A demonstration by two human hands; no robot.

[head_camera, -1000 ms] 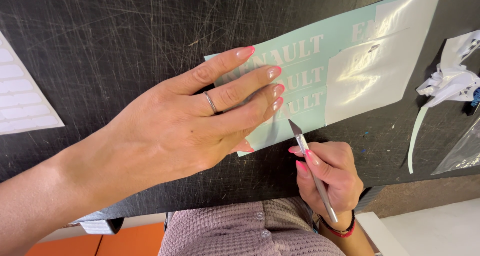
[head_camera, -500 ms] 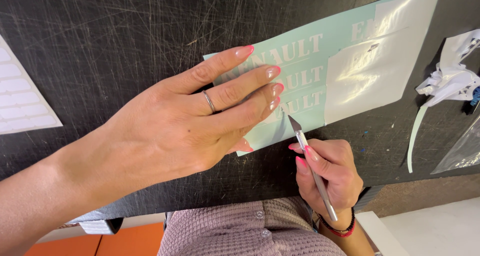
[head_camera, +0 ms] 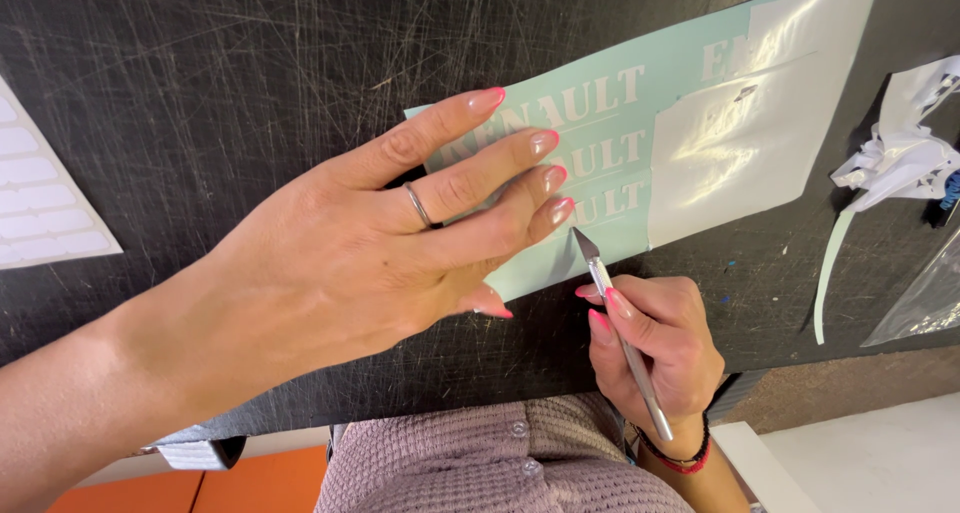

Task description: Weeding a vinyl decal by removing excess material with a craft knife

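Scratched black mat (head_camera: 250, 63), vinyl scraps (head_camera: 900, 158) aside

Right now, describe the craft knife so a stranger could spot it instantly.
On the scratched black cutting mat lies a pale green vinyl sheet. At its lower edge, the right hand holds the craft knife like a pen: the only slim silver tool, blade tip touching the sheet.

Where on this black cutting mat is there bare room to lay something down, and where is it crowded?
Free: the mat above the left hand, between the white label sheet and the mint vinyl sheet. Crowded: the near edge, where the right hand holds the knife, and the right side with vinyl scraps.
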